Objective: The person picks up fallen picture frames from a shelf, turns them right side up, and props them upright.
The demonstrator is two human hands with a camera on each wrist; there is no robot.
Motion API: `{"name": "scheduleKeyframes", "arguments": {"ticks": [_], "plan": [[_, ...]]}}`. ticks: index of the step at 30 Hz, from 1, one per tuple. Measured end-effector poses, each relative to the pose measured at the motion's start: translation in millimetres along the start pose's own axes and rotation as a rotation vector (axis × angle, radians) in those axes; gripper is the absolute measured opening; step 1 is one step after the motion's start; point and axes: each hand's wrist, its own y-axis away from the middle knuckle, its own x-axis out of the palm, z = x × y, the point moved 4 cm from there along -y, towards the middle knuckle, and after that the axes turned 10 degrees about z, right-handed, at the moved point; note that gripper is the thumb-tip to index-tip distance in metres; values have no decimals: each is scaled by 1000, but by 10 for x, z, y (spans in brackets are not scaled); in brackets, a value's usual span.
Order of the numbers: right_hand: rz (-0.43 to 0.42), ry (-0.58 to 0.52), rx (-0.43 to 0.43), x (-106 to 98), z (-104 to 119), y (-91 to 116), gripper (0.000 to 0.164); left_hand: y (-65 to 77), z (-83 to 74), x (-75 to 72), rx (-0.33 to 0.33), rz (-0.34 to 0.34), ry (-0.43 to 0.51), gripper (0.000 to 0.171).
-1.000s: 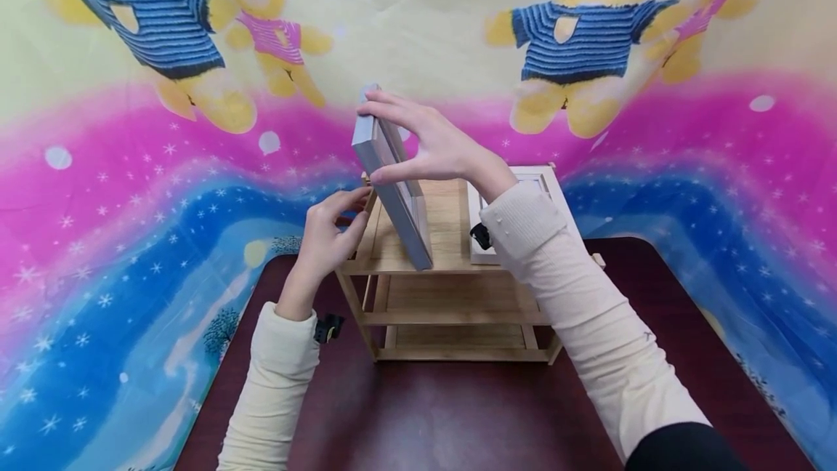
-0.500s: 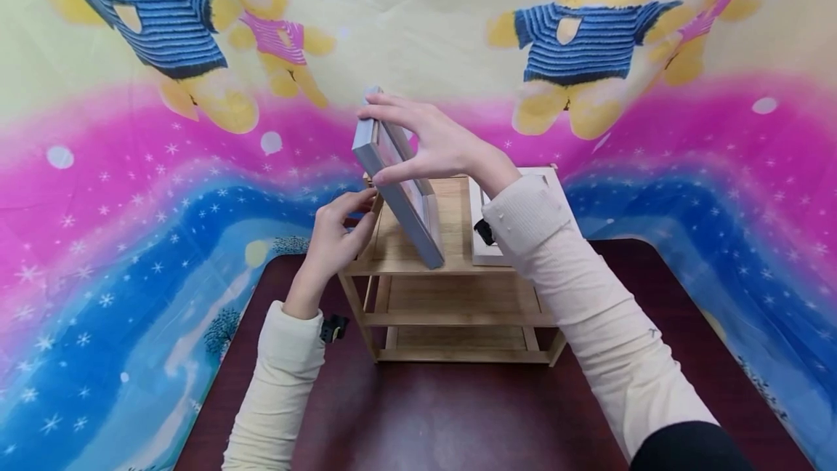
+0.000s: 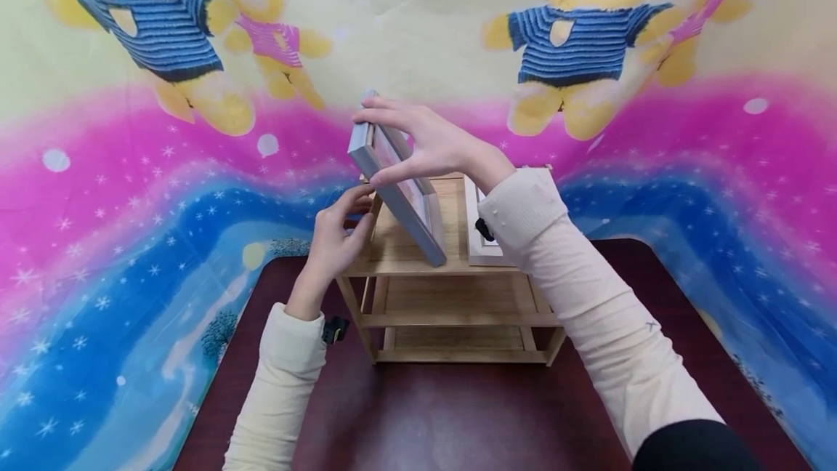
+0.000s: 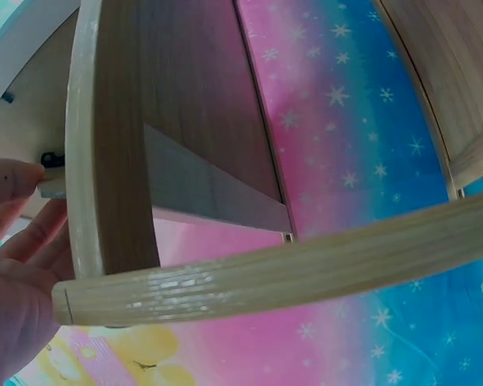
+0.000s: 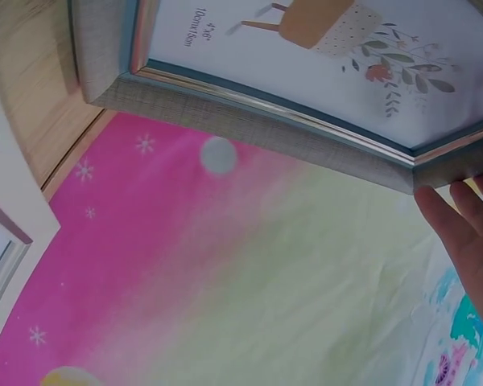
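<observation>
My right hand point(image 3: 434, 144) grips the top end of a grey picture frame point(image 3: 410, 220), thumb on the near side and fingers over the upper edge. The frame leans with its lower end at the wooden shelf's top board; its printed insert shows a chair and leaves in the right wrist view. At the left side of the shelf, my left hand point(image 3: 336, 235) reaches behind the frame. Seen from the left wrist, thumb and fingers point(image 4: 24, 241) pinch a small flat piece point(image 4: 55, 186) beside a black fitting point(image 4: 52, 159) on the frame's back.
The three-tier wooden shelf point(image 3: 451, 293) stands on a dark red table point(image 3: 445, 413). A white picture frame point(image 3: 489, 259) lies on the right of its top board, partly behind my right sleeve. A bear-print cloth point(image 3: 418, 35) hangs behind.
The grey frame's lower end has shifted slightly right along the top board. My left hand has moved a little right with it, while the right hand keeps its grip.
</observation>
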Motion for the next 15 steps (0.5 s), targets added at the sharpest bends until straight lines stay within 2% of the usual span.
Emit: {"name": "scheduleKeyframes", "arguments": {"ticks": [4,7,11,15], "plan": [[-2,-35,-10,12,-34,16,77,20,-68,13,87,-74,-102,33],[15,-58,-23,18,-55,28,79,48,-118,22,118,-106,-201,33],[51,-67,-20,19,-72,21,80,71,-147,20,94,-114,-325,33],[59,-50,4,-2,-67,12,80,60,-147,17,63,-118,-397,30]]}}
